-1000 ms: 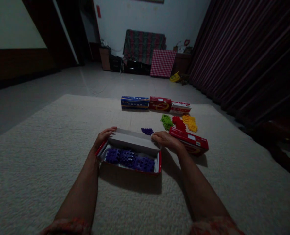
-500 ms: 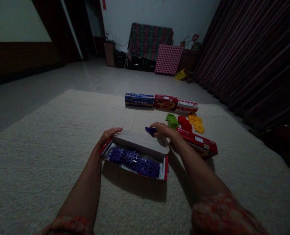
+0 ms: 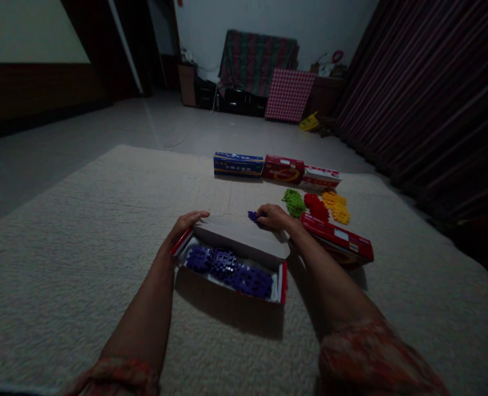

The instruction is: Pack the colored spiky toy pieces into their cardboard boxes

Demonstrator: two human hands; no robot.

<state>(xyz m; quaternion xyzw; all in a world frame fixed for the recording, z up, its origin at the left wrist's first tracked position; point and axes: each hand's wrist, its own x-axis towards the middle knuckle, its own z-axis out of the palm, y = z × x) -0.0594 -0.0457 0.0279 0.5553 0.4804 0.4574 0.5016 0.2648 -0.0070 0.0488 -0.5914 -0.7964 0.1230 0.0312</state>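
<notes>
An open red cardboard box (image 3: 285, 281) with a white inside is tilted toward me on the mat. Purple plastic interlocking blocks (image 3: 223, 261) lie along its bottom. At the box's left end, my left hand (image 3: 185, 224) grips the side, fingers stretched along the raised lid (image 3: 244, 234). Just beyond the lid, my right hand (image 3: 273, 217) pinches a purple interlocking block (image 3: 252, 216). Its fingertips are partly hidden. Under and behind my right forearm lies a closed red box (image 3: 338, 239).
Green blocks (image 3: 294, 203), red blocks (image 3: 316, 207) and yellow blocks (image 3: 336, 207) lie in piles to the right. Behind them stand a blue box (image 3: 238, 165), a red box (image 3: 283, 169) and a white-and-red box (image 3: 321, 176) in a row on the cream mat (image 3: 82, 220).
The whole view has shifted slightly, so everything sits a little further right. My right hand still holds the purple block beyond the lid; my left hand stays at the box's end.
</notes>
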